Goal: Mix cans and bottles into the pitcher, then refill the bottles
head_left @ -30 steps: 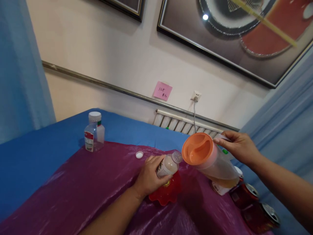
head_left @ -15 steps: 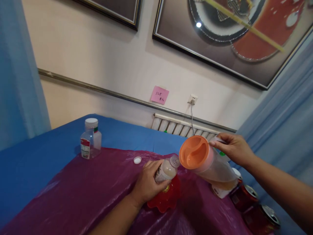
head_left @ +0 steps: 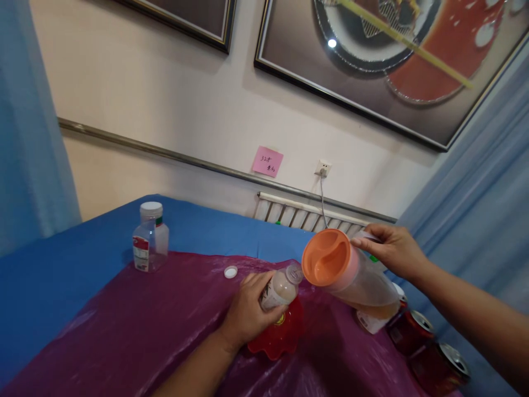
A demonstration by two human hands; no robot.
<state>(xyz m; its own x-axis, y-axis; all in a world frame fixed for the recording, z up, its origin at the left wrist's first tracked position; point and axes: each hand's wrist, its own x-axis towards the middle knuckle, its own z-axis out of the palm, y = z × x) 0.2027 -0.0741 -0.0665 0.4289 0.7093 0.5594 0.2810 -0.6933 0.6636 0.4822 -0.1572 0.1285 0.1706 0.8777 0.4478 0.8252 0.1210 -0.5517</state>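
My left hand [head_left: 248, 310] is wrapped round a small clear bottle [head_left: 278, 291] with a printed label, its uncapped mouth tilted to the right. Under it lies a red scalloped dish [head_left: 276, 339]. My right hand [head_left: 394, 251] grips the handle of a clear pitcher [head_left: 370, 289] with an orange lid [head_left: 326, 257]. The pitcher is tipped left, its lid beside the bottle's mouth, with yellowish liquid lying along its lower side. No stream can be made out between them. A white cap [head_left: 230, 272] rests on the purple plastic sheet [head_left: 165, 320], left of the bottle.
An empty clear jar [head_left: 151, 240] with a white lid stands on the blue table cover [head_left: 206, 229] at the left. Dark red cans [head_left: 438, 366] and a labelled container [head_left: 371, 321] are at the right. Behind are a radiator [head_left: 297, 212] and a plugged-in cable.
The view has shifted slightly, moving the scene a little to the left. Both hands keep their holds, and the bottle and pitcher stay almost unchanged relative to each other.
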